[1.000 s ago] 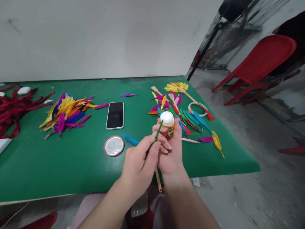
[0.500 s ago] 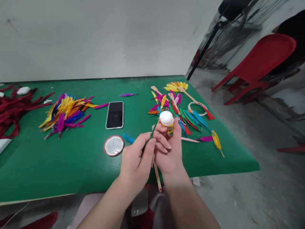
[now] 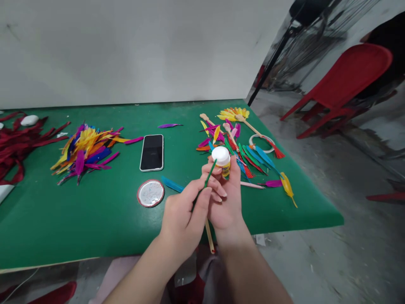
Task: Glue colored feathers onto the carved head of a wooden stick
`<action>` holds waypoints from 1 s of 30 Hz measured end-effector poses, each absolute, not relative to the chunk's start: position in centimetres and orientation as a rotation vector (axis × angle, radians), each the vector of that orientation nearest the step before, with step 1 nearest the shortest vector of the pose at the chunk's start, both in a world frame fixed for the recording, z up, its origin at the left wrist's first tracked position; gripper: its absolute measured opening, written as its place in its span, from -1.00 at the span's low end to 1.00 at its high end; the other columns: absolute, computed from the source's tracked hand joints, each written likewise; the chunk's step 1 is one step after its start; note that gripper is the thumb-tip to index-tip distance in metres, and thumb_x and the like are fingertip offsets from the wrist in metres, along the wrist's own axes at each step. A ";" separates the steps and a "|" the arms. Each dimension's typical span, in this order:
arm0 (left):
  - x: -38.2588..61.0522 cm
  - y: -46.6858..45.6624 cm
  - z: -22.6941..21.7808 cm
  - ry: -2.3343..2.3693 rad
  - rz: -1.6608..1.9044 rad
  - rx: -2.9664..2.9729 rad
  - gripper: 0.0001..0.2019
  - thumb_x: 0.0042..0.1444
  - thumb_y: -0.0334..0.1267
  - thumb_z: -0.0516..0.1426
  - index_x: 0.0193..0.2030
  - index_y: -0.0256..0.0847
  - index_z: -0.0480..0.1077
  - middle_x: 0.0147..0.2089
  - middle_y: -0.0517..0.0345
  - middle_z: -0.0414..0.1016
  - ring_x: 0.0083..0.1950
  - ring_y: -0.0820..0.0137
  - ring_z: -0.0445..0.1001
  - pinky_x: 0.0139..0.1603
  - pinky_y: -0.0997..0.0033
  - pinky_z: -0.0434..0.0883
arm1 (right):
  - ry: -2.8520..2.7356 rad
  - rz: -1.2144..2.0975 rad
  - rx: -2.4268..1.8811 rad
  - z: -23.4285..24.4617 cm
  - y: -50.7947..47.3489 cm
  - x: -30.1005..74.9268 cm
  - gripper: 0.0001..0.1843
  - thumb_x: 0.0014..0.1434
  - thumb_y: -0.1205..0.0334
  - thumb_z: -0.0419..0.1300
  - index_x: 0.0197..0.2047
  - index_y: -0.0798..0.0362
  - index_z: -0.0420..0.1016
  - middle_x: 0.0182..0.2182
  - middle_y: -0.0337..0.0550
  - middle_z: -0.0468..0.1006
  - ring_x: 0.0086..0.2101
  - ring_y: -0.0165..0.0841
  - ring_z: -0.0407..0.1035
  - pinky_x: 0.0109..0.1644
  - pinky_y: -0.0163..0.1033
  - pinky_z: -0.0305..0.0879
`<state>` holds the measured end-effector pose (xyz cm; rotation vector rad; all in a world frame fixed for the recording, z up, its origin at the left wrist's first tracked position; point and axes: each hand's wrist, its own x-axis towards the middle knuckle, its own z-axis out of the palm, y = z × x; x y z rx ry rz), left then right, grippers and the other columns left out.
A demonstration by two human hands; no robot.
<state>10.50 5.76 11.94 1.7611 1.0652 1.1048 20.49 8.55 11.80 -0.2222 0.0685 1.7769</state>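
Pinching a thin green piece [image 3: 211, 172] between thumb and finger, the left hand [image 3: 185, 215] angles its tip toward the white-topped bottle [image 3: 221, 159] at the frame's centre. The right hand [image 3: 226, 202] grips that bottle roughly upright, probably so its top stays level and exposed. A wooden stick [image 3: 209, 238] juts out below; which hand holds it, I cannot tell. Loose feathers [image 3: 262, 156] lie right of centre on the worktop [image 3: 95, 223], seemingly spread for easy picking.
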 end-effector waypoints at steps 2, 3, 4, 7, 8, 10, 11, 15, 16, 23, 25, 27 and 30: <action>10.5 5.7 11.8 1.085 1.112 1.779 -0.77 0.21 -0.24 -0.07 -0.18 -0.15 0.40 -0.73 0.36 0.19 -0.72 0.56 0.18 -0.58 0.60 0.29 | 0.066 1.770 -0.222 11.7 8.6 20.5 -0.68 0.04 0.00 0.15 -0.39 0.13 0.34 -0.68 -0.41 0.33 -0.79 -0.69 0.05 -0.83 -0.59 -0.09; 10.5 5.7 11.8 1.085 1.116 1.785 -0.77 0.21 -0.24 -0.07 -0.18 -0.15 0.40 -0.73 0.36 0.19 -0.71 0.56 0.18 -0.58 0.60 0.29 | 0.064 1.768 -0.218 11.7 8.6 20.5 -0.68 0.05 0.00 0.15 -0.39 0.13 0.34 -0.68 -0.41 0.33 -0.79 -0.69 0.05 -0.83 -0.59 -0.09; 10.5 5.8 11.8 1.079 1.119 1.784 -0.76 0.21 -0.24 -0.07 -0.18 -0.16 0.40 -0.73 0.35 0.20 -0.71 0.57 0.19 -0.59 0.61 0.29 | 0.058 1.771 -0.209 11.6 8.6 20.5 -0.69 0.05 0.00 0.15 -0.39 0.13 0.34 -0.67 -0.41 0.34 -0.79 -0.69 0.05 -0.83 -0.60 -0.08; 10.5 5.9 11.8 1.069 1.144 1.741 -0.75 0.22 -0.24 -0.09 -0.18 -0.17 0.40 -0.72 0.35 0.20 -0.72 0.58 0.18 -0.61 0.62 0.29 | 0.021 1.786 -0.180 11.3 8.6 20.5 -0.69 0.04 0.02 0.16 -0.45 0.13 0.31 -0.66 -0.41 0.35 -0.80 -0.71 0.04 -0.82 -0.61 -0.07; 10.5 6.0 11.9 1.073 1.156 1.724 -0.75 0.22 -0.24 -0.09 -0.18 -0.17 0.40 -0.72 0.36 0.19 -0.72 0.58 0.17 -0.61 0.63 0.28 | 0.011 1.784 -0.175 11.3 8.6 20.6 -0.69 0.04 0.02 0.16 -0.47 0.13 0.30 -0.65 -0.40 0.35 -0.80 -0.72 0.04 -0.82 -0.61 -0.07; 10.5 6.1 11.9 1.080 1.163 1.708 -0.75 0.22 -0.23 -0.09 -0.17 -0.17 0.40 -0.73 0.36 0.18 -0.72 0.58 0.16 -0.62 0.63 0.26 | 0.005 1.780 -0.174 11.3 8.5 20.6 -0.69 0.05 0.03 0.15 -0.46 0.14 0.31 -0.65 -0.39 0.35 -0.80 -0.72 0.04 -0.81 -0.62 -0.06; 10.5 6.1 11.9 1.078 1.156 1.713 -0.75 0.22 -0.24 -0.08 -0.17 -0.17 0.40 -0.73 0.36 0.18 -0.72 0.58 0.17 -0.62 0.63 0.26 | 0.009 1.781 -0.179 11.3 8.5 20.6 -0.69 0.06 0.03 0.15 -0.45 0.14 0.31 -0.65 -0.39 0.35 -0.79 -0.72 0.05 -0.81 -0.61 -0.06; 10.4 6.1 12.0 1.070 1.121 1.746 -0.75 0.21 -0.24 -0.08 -0.16 -0.17 0.40 -0.69 0.33 0.27 -0.71 0.57 0.19 -0.62 0.61 0.25 | 0.018 1.792 -0.202 11.6 8.6 20.5 -0.69 0.04 0.01 0.16 -0.40 0.13 0.33 -0.66 -0.40 0.36 -0.78 -0.69 0.08 -0.82 -0.60 -0.07; 10.4 6.1 12.0 1.070 1.117 1.752 -0.75 0.21 -0.24 -0.08 -0.16 -0.17 0.41 -0.69 0.33 0.27 -0.71 0.56 0.20 -0.61 0.61 0.26 | 0.016 1.789 -0.207 11.6 8.6 20.5 -0.69 0.03 0.01 0.16 -0.40 0.12 0.33 -0.66 -0.40 0.36 -0.78 -0.69 0.08 -0.82 -0.60 -0.08; 10.5 5.8 12.0 1.068 1.100 1.820 -0.74 0.22 -0.26 -0.08 -0.11 -0.17 0.40 -0.73 0.36 0.20 -0.72 0.56 0.20 -0.55 0.60 0.31 | 0.030 1.771 -0.248 11.5 8.6 20.5 -0.69 0.00 0.00 0.19 -0.40 0.10 0.33 -0.67 -0.42 0.34 -0.79 -0.70 0.05 -0.82 -0.61 -0.09; 10.5 5.8 12.1 1.067 1.119 1.809 -0.74 0.22 -0.26 -0.08 -0.14 -0.17 0.41 -0.72 0.35 0.22 -0.72 0.57 0.20 -0.56 0.60 0.31 | 0.031 1.771 -0.236 11.5 8.6 20.5 -0.69 0.01 0.00 0.18 -0.41 0.11 0.32 -0.67 -0.42 0.34 -0.79 -0.70 0.04 -0.82 -0.61 -0.09; 10.5 5.9 12.1 1.060 1.142 1.790 -0.74 0.21 -0.26 -0.08 -0.17 -0.17 0.42 -0.73 0.35 0.21 -0.73 0.57 0.19 -0.58 0.61 0.30 | 0.032 1.770 -0.219 11.6 8.6 20.5 -0.69 0.04 0.00 0.16 -0.41 0.12 0.33 -0.67 -0.41 0.34 -0.80 -0.71 0.03 -0.82 -0.60 -0.08; 10.4 6.0 12.2 1.055 1.148 1.770 -0.75 0.21 -0.26 -0.08 -0.19 -0.17 0.42 -0.72 0.35 0.22 -0.73 0.58 0.19 -0.60 0.62 0.28 | 0.041 1.760 -0.217 11.7 8.6 20.4 -0.67 0.05 -0.01 0.13 -0.41 0.13 0.34 -0.67 -0.39 0.35 -0.81 -0.70 0.03 -0.82 -0.59 -0.06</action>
